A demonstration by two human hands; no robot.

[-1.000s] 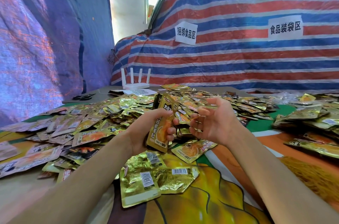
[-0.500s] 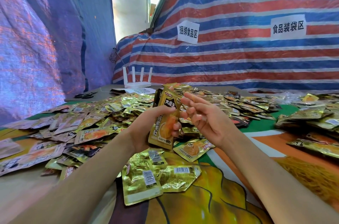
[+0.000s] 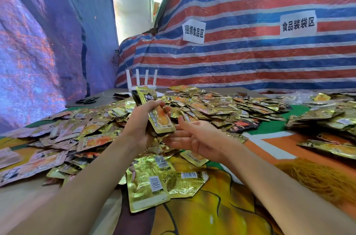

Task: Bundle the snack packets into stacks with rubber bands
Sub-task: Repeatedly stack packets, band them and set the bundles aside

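Above table [image 3: 269,145], left hand [image 3: 141,121] grips stack [image 3: 157,114]; right hand [image 3: 194,138] lies palm-up.

Packets [image 3: 212,107] cover left and centre, and a second pile [image 3: 323,119] blocks the right. The only lane between them is the bare green-orange strip [image 3: 269,136]. Near edge has bare cloth [image 3: 221,206] between a few loose packs [image 3: 154,182] and a brown heap [image 3: 317,180]; router [image 3: 142,82] and scissors [image 3: 87,100] sit far left, and the tarp [image 3: 250,61] closes the back.
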